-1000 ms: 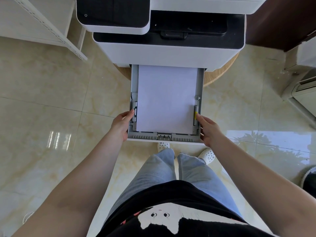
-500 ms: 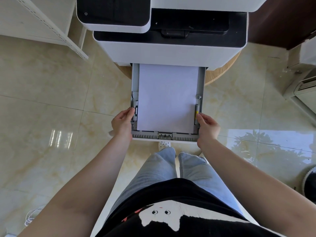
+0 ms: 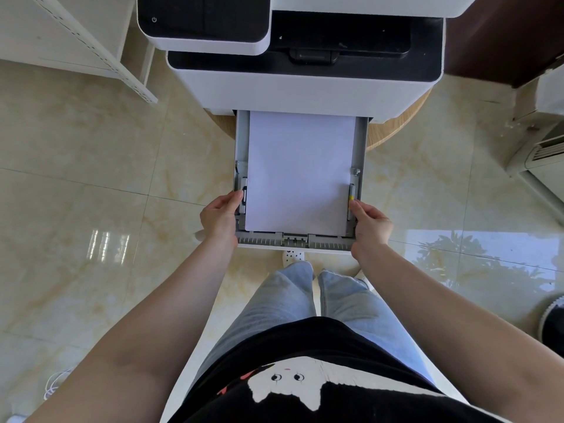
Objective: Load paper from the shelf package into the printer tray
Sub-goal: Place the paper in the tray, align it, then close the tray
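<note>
A white and black printer (image 3: 305, 87) stands on a round wooden stand. Its grey paper tray (image 3: 362, 141) is pulled out toward me, and a flat stack of white paper (image 3: 299, 175) lies in it between the side guides. My left hand (image 3: 219, 218) grips the tray's left front corner, thumb on the left guide. My right hand (image 3: 370, 227) grips the right front corner, thumb beside the yellow-marked right guide. The paper package is out of view.
A white metal shelf (image 3: 91, 47) stands at the upper left. A white appliance (image 3: 543, 148) sits on the floor at the right, with dark wood furniture (image 3: 500, 41) behind it. My legs and white shoes are just below the tray on the glossy tiled floor.
Both hands have closed onto the tray's front corners, and the tray has slid a little way back toward the printer.
</note>
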Tool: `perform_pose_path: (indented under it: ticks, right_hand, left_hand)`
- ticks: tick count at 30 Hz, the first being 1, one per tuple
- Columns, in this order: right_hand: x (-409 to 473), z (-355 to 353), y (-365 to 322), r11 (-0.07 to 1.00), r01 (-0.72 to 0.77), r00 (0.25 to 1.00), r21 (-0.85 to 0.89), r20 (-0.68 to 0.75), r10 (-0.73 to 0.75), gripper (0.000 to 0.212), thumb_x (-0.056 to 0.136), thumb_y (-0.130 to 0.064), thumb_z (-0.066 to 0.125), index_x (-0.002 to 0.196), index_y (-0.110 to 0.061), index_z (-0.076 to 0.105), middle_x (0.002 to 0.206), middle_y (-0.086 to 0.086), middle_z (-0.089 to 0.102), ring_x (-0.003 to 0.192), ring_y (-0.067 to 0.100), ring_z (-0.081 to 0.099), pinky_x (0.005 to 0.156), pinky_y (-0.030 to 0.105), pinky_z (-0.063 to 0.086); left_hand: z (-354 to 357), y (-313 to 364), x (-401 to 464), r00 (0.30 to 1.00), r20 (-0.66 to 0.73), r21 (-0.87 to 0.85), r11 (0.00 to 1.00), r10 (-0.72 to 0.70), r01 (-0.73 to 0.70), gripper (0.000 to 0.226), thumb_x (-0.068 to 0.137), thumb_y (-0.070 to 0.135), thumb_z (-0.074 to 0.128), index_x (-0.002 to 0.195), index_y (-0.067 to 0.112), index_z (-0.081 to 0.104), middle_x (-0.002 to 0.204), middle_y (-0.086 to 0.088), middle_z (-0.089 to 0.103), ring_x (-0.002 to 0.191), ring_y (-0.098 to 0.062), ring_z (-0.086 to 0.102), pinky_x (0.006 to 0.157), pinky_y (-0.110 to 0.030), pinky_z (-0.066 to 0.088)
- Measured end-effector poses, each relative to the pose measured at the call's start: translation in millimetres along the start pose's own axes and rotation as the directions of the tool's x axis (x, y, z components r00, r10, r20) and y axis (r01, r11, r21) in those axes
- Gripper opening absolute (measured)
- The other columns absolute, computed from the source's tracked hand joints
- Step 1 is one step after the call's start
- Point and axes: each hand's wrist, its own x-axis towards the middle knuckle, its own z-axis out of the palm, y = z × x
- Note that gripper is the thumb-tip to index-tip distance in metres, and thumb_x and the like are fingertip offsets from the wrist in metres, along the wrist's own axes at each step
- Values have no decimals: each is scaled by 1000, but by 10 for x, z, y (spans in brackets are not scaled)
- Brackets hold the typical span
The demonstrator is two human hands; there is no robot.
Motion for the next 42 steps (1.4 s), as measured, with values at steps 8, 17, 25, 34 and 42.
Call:
perform_pose_path:
  ticks: [8,17,25,34,42]
  right_hand:
    - [12,21,5,999,12,1000,-44,-1,-12,22,79,-9,74,61,-17,65,64,-7,66,52,1,58,53,14,50]
    - [16,-20,9,993,37,999,-109,5,-37,15,75,-11,78,66,-16,67,64,-8,64,45,-6,55,50,12,47]
    - [38,-15,36,983,55,998,-176,21,-52,19,73,-10,79,69,-18,62,72,-4,63,61,7,57,52,12,46]
    - [109,9,126,886,194,981,-422,58,-187,29,70,-9,78,76,-23,53,81,-6,58,68,12,54,59,24,46]
    - [95,-91,180,827,277,961,-489,131,-244,56,67,-16,83,102,-20,40,101,-1,55,91,22,57,77,37,49]
  left_hand:
    - [-3,-1,-8,999,24,26,999,29,-29,8,75,24,79,78,19,73,79,13,71,77,5,62,70,-14,42]
    - [-8,-30,-34,990,46,55,989,136,-139,9,72,17,80,76,19,72,84,4,72,79,-5,65,76,-17,46]
    - [33,-83,2,984,30,174,969,173,-176,34,66,21,84,77,22,52,89,6,59,80,-9,59,64,-18,42]
    - [126,-86,80,995,-11,324,942,99,-90,58,65,24,85,102,20,40,85,11,47,71,-1,48,57,-17,34]
    - [44,-38,121,986,167,561,820,19,-111,88,62,36,87,130,18,33,114,-7,54,106,-28,56,78,-29,41]
